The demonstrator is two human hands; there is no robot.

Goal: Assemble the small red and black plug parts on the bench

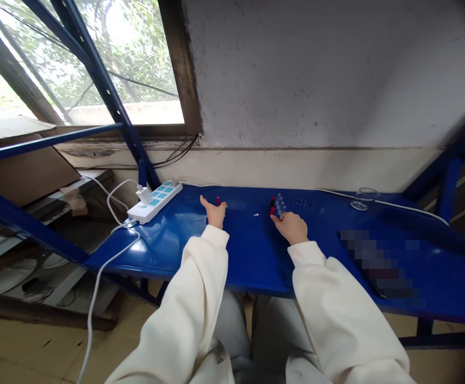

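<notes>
My left hand (215,214) is over the blue table with thumb and fingers spread. A small red piece (218,201) shows just beyond it, between thumb and fingers. My right hand (292,227) is curled, its fingertips close to a cluster of small clear tubes (280,203). Against the left side of these tubes are small red and black pieces (272,206). What the right fingers pinch, if anything, is too small and partly hidden to make out. Between the hands lies a tiny white piece (256,215).
Several tiny clear pieces (299,202) lie right of the tubes. Farther right is a clear glass dish (360,204) by a white cable. A blurred dark flat object (372,261) rests at right. A white power strip (147,211) with cords occupies the left end. Behind is a wall (316,80).
</notes>
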